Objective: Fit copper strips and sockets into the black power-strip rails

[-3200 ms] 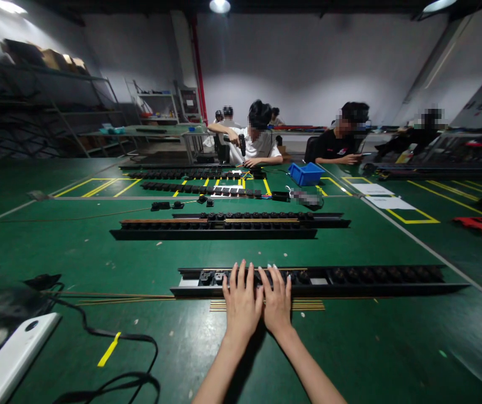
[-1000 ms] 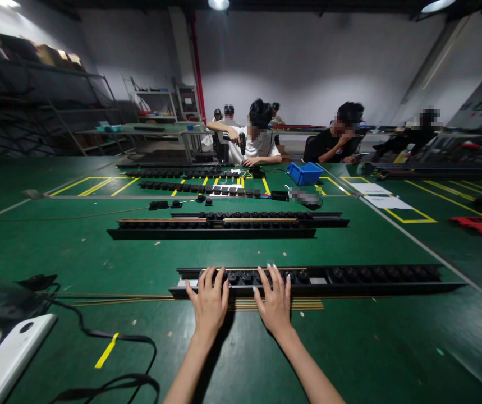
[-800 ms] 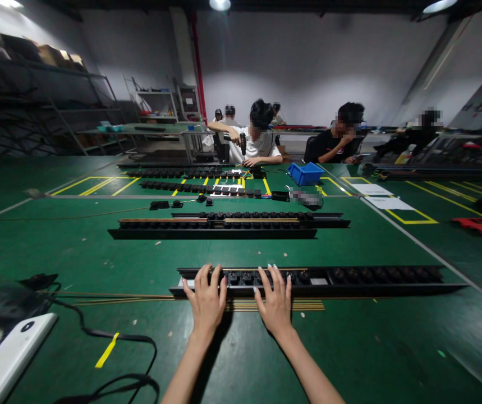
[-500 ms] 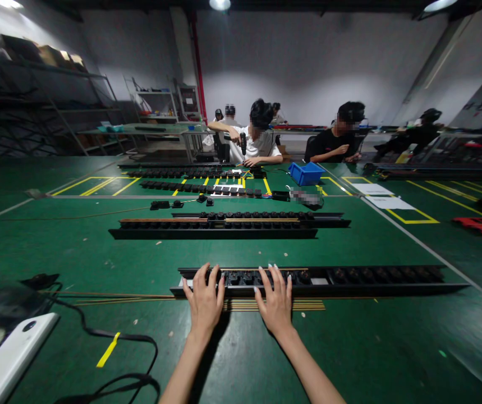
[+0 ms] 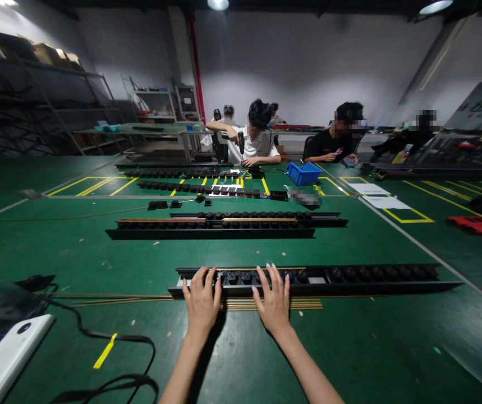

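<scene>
A long black channel [image 5: 375,288] lies across the green table in front of me, with a row of small black wheel-like parts [image 5: 246,277] inside it. My left hand [image 5: 201,303] rests over its left end, fingers spread across the near wall. Over the middle lies my right hand [image 5: 274,306], fingers apart and reaching across the row. Both sets of fingertips touch the channel or the parts in it; exact contact is partly hidden. Several thin brass-coloured rods [image 5: 308,304] lie along the near side, partly under my hands.
Farther back lie two more black channels [image 5: 215,232] with rods on them. A blue bin [image 5: 303,173] stands near a co-worker [image 5: 253,140] holding a power drill [image 5: 241,141]. At left are a black cable [image 5: 81,324] and a white phone-like object [image 5: 11,359].
My hands keep the same place on the channel. The whole view has shifted slightly. Across the table, the hands of the co-worker in black have moved a little.
</scene>
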The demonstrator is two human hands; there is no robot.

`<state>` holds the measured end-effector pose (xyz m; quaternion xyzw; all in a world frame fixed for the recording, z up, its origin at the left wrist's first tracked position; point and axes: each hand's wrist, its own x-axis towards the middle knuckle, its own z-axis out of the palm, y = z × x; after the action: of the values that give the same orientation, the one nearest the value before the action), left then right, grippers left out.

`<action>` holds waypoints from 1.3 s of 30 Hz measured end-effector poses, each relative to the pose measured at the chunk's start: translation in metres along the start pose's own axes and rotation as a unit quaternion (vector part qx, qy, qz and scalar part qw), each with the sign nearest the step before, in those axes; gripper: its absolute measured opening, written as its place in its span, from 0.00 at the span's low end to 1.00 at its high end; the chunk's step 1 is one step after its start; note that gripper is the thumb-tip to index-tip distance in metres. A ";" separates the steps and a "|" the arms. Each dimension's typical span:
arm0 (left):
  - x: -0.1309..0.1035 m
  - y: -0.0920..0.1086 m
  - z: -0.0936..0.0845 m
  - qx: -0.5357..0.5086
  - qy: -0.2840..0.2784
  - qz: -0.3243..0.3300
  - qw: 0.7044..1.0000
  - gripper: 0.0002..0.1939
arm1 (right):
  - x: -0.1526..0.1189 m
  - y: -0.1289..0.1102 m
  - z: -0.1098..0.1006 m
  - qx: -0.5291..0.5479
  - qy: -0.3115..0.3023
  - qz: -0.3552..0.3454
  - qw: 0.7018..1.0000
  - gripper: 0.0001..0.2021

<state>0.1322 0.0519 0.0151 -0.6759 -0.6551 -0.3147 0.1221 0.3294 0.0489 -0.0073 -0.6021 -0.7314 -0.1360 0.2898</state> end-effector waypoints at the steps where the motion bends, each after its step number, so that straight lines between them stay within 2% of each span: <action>1: 0.002 0.002 -0.002 0.002 -0.002 -0.003 1.000 0.16 | 0.000 0.000 0.000 0.000 0.000 0.000 1.000 0.24; 6: 0.004 0.009 -0.006 0.013 0.014 0.003 1.000 0.19 | 0.000 0.000 0.000 -0.003 -0.006 0.000 1.000 0.24; 12: -0.001 0.007 -0.001 0.022 -0.026 0.034 0.999 0.19 | 0.000 -0.001 -0.001 0.000 -0.006 0.000 1.000 0.24; 16: 0.000 0.009 -0.001 0.014 -0.016 0.033 0.999 0.19 | 0.000 -0.001 0.000 -0.004 -0.007 0.001 1.000 0.25; 20: -0.001 0.014 -0.001 -0.001 -0.019 0.059 0.998 0.19 | 0.000 -0.001 0.001 -0.008 -0.010 0.003 1.000 0.25; 29: 0.001 0.022 0.001 -0.025 -0.005 0.040 0.999 0.19 | -0.001 0.000 0.004 -0.005 0.000 0.002 1.000 0.25; 33: -0.001 0.026 0.003 -0.019 -0.025 0.041 0.999 0.19 | -0.001 0.000 0.007 -0.003 0.012 0.001 1.000 0.25; 39: 0.002 0.035 0.000 -0.017 -0.017 0.036 0.999 0.19 | 0.000 -0.001 0.002 -0.008 -0.008 0.003 1.000 0.25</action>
<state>0.1660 0.0494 0.0247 -0.7063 -0.6269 -0.3096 0.1106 0.3281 0.0494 -0.0088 -0.6081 -0.7305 -0.1359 0.2795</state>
